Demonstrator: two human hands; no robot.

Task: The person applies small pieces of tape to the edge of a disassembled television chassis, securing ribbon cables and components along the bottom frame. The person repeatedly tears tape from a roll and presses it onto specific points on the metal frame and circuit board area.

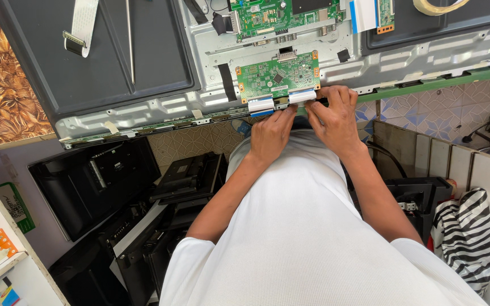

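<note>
Pinching at the near edge of a small green circuit board, both hands work side by side: the left hand has its fingertips pressed onto a white flat cable, and the right hand curls its fingers over a second white flat cable. The board lies just beyond the fingertips on the grey metal television back, its long axis running across, both hands about equally near. The fingers hide the cable ends and connectors, so whether these are seated cannot be told.
</note>
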